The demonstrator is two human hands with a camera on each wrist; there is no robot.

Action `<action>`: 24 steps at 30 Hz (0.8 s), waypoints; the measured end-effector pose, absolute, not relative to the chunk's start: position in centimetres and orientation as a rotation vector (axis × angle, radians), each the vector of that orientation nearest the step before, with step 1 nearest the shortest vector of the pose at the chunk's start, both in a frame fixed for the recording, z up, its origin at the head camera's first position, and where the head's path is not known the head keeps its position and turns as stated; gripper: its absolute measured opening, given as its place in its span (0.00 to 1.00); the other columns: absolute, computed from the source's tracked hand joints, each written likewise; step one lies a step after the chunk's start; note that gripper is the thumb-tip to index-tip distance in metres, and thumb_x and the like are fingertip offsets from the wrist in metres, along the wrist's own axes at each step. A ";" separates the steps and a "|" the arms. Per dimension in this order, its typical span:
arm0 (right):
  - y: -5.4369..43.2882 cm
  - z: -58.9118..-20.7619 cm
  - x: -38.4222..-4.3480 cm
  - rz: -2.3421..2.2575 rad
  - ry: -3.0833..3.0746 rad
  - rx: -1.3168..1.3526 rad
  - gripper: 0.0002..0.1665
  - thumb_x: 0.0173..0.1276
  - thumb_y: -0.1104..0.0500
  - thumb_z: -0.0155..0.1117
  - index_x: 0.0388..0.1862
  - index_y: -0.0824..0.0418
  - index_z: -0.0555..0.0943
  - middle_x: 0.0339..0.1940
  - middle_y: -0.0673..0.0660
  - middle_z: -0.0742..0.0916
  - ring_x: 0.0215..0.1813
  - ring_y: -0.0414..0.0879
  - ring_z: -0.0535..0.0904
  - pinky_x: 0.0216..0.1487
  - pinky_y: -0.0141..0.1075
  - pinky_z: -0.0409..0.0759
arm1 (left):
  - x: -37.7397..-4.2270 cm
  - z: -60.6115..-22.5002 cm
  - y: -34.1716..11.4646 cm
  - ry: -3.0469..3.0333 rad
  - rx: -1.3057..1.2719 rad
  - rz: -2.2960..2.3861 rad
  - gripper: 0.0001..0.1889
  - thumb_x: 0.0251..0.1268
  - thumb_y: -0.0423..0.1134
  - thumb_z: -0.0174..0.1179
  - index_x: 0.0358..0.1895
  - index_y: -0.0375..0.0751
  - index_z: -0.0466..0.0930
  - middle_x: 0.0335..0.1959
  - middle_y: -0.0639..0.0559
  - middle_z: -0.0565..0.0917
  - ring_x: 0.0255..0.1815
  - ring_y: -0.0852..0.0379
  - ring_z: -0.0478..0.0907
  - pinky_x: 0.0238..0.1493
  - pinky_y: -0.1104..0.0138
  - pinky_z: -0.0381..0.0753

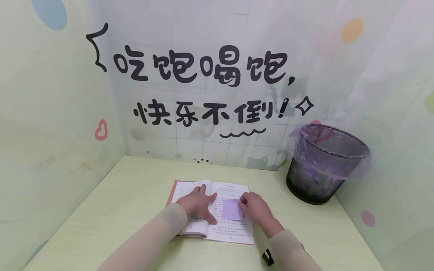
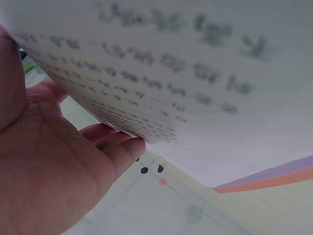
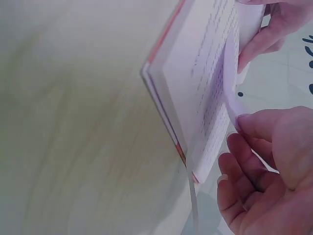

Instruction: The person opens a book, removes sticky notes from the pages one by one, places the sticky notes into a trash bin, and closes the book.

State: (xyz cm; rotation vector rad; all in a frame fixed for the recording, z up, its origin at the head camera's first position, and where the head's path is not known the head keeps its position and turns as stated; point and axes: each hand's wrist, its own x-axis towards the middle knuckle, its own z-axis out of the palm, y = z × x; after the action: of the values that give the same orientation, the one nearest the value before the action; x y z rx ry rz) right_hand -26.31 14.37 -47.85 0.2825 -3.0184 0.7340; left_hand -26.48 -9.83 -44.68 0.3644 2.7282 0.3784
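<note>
An open book lies on the table, its printed pages facing up. On its right page is a square purple sticky note. My right hand pinches the note's right edge between thumb and forefinger. In the right wrist view the sticky note curves up from the page toward those fingertips, its far side close against the print. My left hand rests across the left page and the fold with its fingers spread. Seen from the left wrist, that hand lies against the printed page with fingers extended.
A black wastebasket with a purple plastic liner stands at the table's back right. A small black object shows by the right sleeve. Printed wall sheets with large dark characters enclose the table on three sides.
</note>
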 end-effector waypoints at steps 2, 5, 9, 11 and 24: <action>14.4 -47.6 -26.1 0.754 -3.011 0.295 0.06 0.79 0.57 0.72 0.44 0.58 0.86 0.35 0.50 0.84 0.38 0.44 0.77 0.42 0.39 0.79 | -26.4 -44.7 -9.8 2.730 0.370 0.377 0.55 0.56 0.65 0.81 0.87 0.58 0.66 0.92 0.34 0.49 0.92 0.33 0.49 0.81 0.29 0.64; 14.3 -47.3 -25.8 0.796 -3.009 0.298 0.05 0.79 0.57 0.72 0.43 0.57 0.86 0.35 0.50 0.85 0.38 0.44 0.77 0.42 0.38 0.79 | -26.4 -44.6 -9.8 2.734 0.377 0.372 0.55 0.56 0.64 0.82 0.87 0.57 0.67 0.92 0.33 0.50 0.92 0.32 0.50 0.81 0.29 0.65; 14.6 -46.7 -25.6 0.813 -2.996 0.318 0.05 0.78 0.57 0.72 0.44 0.57 0.86 0.34 0.50 0.85 0.37 0.44 0.77 0.40 0.37 0.79 | -26.3 -44.3 -9.7 2.734 0.381 0.361 0.55 0.56 0.65 0.81 0.87 0.57 0.66 0.92 0.33 0.49 0.92 0.32 0.50 0.81 0.28 0.64; 14.7 -46.6 -25.5 0.812 -2.989 0.320 0.05 0.78 0.57 0.72 0.43 0.57 0.86 0.34 0.49 0.85 0.37 0.44 0.77 0.40 0.37 0.78 | -26.3 -44.2 -9.7 2.730 0.377 0.362 0.55 0.57 0.65 0.81 0.87 0.58 0.65 0.92 0.33 0.49 0.92 0.32 0.49 0.81 0.28 0.64; 15.4 -45.9 -25.3 0.818 -2.977 0.351 0.05 0.78 0.58 0.73 0.41 0.57 0.86 0.33 0.49 0.85 0.36 0.44 0.77 0.40 0.38 0.78 | -25.9 -43.9 -9.6 2.719 0.323 0.385 0.55 0.57 0.65 0.81 0.87 0.60 0.65 0.93 0.36 0.47 0.93 0.34 0.46 0.82 0.28 0.63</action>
State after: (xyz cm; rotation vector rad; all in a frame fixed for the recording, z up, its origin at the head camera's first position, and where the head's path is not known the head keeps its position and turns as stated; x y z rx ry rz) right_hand -25.29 15.37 -45.92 0.3511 -2.9770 0.8176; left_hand -25.92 -9.62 -43.89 0.3230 2.7188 0.3846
